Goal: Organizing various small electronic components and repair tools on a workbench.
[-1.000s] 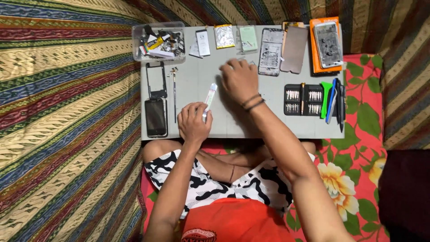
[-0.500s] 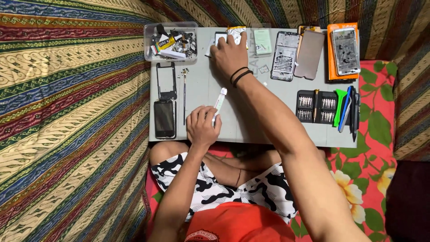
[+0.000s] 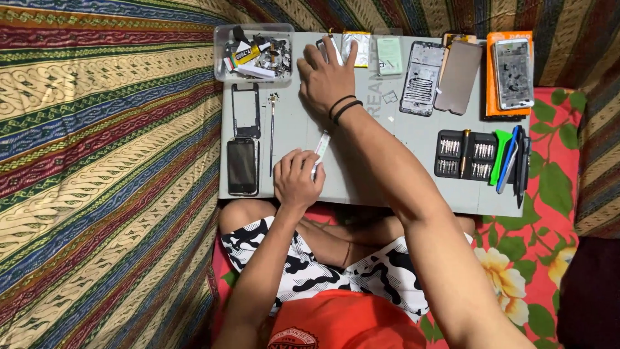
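Gripping white tube [image 3: 321, 148] in left hand [image 3: 297, 183], fingers clamped; right hand [image 3: 327, 79] fingers spread on small phone [image 3: 329, 48] beside parts tray [image 3: 253, 53].

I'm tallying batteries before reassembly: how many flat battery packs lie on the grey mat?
2 visible: a white battery pack under the right hand's fingers, and a silver-yellow battery pack just right of it. That hand may hide more.

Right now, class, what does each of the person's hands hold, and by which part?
The left hand grips a small white tube by its lower end. The right hand lies on small parts at the grey mat's far edge; whether it grips any cannot be told.
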